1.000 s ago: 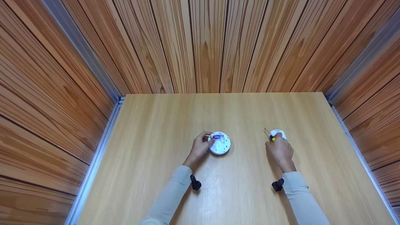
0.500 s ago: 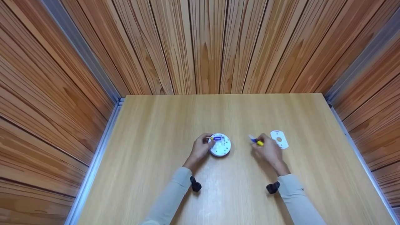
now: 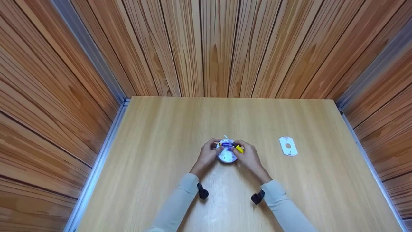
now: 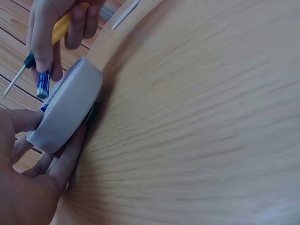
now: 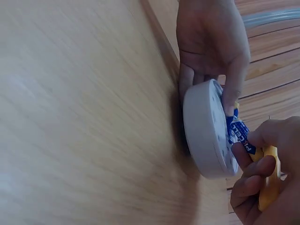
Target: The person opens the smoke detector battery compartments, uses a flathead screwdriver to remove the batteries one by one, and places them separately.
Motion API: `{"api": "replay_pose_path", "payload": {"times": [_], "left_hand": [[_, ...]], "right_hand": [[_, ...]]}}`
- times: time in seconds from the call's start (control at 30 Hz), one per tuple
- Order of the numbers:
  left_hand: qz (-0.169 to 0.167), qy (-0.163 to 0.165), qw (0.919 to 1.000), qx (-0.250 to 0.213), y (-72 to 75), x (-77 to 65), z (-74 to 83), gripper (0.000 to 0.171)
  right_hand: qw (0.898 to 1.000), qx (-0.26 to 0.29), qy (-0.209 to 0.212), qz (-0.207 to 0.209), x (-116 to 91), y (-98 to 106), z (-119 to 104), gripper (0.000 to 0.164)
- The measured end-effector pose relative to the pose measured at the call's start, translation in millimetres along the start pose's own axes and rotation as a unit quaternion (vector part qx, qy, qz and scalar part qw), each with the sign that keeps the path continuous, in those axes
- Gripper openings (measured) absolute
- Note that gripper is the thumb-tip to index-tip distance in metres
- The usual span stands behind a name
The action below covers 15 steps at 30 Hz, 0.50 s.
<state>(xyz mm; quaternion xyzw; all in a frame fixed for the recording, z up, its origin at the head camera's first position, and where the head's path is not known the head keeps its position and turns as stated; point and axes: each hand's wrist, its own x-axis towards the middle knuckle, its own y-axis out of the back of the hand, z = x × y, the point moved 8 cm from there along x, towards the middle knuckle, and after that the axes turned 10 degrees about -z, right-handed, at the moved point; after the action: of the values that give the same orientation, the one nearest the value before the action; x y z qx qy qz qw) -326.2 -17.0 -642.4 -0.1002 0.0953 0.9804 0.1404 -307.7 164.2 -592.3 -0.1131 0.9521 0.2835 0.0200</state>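
My left hand [image 3: 206,155] grips a round white smoke detector [image 3: 227,158] by its left side, and the left thumb lies on its open face. The detector is tilted up, with its lower edge near the table in the right wrist view. My right hand [image 3: 251,158] holds a screwdriver [image 3: 239,149] with a yellow handle; the shaft points away. Between the right thumb and fingers is also a blue battery [image 5: 243,134], held against or just over the detector's face. Another blue-and-yellow battery [image 5: 231,123] is by the left thumb, partly hidden.
On the table [image 3: 161,129], to the right of the hands, lies a flat white plate [image 3: 285,147] with a round hole in it. Wood-panelled walls [image 3: 212,48] and metal rails [image 3: 96,180] border the tabletop at its sides and back.
My right hand has come left from beside the white plate to the smoke detector, carrying the screwdriver and battery. The left hand and the detector have stayed almost in place.
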Motion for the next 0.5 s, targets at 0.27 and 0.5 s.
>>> {"api": "replay_pose_path", "payload": {"times": [0.27,0.5], "left_hand": [[0.003,-0.026,0.9996,-0.012,-0.3,-1.9,-1.0,0.026],[0.004,-0.013,0.9999,-0.010,2.2,-3.0,-2.6,0.025]], "right_hand": [[0.998,-0.052,-0.009,0.019,6.6,-7.4,-4.3,0.022],[0.998,-0.050,-0.023,0.019,10.4,-8.6,-3.2,0.019]]}}
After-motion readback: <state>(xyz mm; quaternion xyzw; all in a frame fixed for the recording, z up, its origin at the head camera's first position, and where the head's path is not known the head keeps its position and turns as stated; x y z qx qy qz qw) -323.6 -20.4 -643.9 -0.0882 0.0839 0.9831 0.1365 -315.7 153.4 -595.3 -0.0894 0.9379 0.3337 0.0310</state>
